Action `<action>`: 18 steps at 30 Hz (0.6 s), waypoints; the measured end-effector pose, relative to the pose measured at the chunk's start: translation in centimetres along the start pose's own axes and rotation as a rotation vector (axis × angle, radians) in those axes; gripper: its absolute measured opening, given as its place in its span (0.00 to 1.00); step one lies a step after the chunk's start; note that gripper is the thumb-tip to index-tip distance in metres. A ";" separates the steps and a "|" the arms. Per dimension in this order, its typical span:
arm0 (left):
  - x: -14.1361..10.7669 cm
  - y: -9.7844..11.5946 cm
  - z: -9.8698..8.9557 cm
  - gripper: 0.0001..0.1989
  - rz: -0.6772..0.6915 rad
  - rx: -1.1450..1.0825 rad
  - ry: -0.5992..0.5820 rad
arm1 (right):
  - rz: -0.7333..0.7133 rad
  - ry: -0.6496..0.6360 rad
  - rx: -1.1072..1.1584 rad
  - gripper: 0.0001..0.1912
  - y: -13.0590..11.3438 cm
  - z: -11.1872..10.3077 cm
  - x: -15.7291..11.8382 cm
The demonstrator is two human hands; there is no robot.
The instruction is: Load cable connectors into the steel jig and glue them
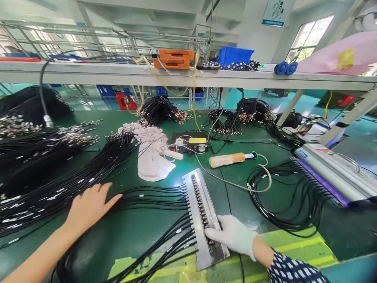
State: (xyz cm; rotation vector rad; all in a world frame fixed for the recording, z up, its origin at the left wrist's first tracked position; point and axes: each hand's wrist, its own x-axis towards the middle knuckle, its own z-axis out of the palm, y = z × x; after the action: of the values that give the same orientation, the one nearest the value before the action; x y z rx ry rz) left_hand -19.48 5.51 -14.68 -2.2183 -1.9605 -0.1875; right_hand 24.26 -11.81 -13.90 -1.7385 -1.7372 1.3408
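The gloved right hand (pixel 235 236) grips the near part of a slotted metal fixture (pixel 198 216), thumb on top. Black cables (pixel 159 202) run from its slots toward the left hand (pixel 88 206), thumb spread, its grip unclear. Beyond on the green surface (pixel 118 245) lies a white cloth (pixel 151 155).

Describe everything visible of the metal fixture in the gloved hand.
The fixture is long, narrow and silvery, apparently metal, lying aslant over the green table, its near end over the yellow-green sheet. Notches comb its left edge; a central slot shows a row of small coppery pieces. Black cables enter the notches from the left. The gloved right hand grips its right edge, thumb on top.
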 end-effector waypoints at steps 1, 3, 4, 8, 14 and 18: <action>0.2 1.8 0.6 0.30 0.082 -0.018 0.025 | 0.052 0.018 -0.215 0.30 -0.3 -0.5 0.1; 0.7 6.2 1.7 0.28 0.251 -0.086 0.011 | 0.113 0.007 -0.546 0.35 -0.8 -1.3 0.4; 1.0 8.4 2.2 0.27 0.321 -0.136 0.008 | 0.120 -0.023 -0.637 0.37 -1.1 -1.7 0.6; 1.9 15.4 4.5 0.25 0.392 -0.296 -0.019 | 0.102 -0.094 -0.539 0.38 -0.5 -3.1 1.2; 1.7 17.2 6.6 0.24 0.366 -0.312 0.033 | 0.271 0.336 0.174 0.42 4.8 -6.7 1.9; 1.6 16.9 7.0 0.24 0.360 -0.334 0.044 | 0.357 0.615 -0.049 0.46 6.4 -11.9 4.7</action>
State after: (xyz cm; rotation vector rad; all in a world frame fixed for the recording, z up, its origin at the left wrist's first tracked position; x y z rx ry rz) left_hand -2.65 6.58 -21.98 -2.7011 -1.5629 -0.5409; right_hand 36.46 -4.37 -14.79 -2.2544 -1.1624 0.7449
